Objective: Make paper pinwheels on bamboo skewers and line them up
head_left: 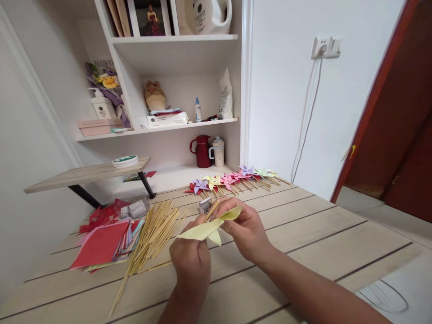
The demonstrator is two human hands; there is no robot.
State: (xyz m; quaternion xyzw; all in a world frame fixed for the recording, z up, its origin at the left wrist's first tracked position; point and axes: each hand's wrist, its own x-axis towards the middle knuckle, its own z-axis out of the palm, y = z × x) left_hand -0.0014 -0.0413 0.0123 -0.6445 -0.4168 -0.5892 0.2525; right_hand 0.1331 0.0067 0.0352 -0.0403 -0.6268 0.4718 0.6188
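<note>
A pale yellow paper pinwheel [201, 231] is held up over the table between my two hands. My left hand [191, 256] is closed around its lower left side, with the fingers partly hidden behind the paper. A short piece of wooden stick [212, 210] shows just behind the paper, between the hands. On the right, my right hand [243, 227] pinches the pinwheel near its middle, thumb and fingers together. Just beyond the hands sits a small open box [204, 205] with tiny metal-looking pieces in it.
Left of my hands lie a heap of thin wooden sticks [157, 234] and a stack of coloured paper squares [101, 243]. Several finished pinwheels [227, 181] line the table's back edge. A small raised shelf [84, 173] stands at the back left, beside a white shelf unit [175, 40].
</note>
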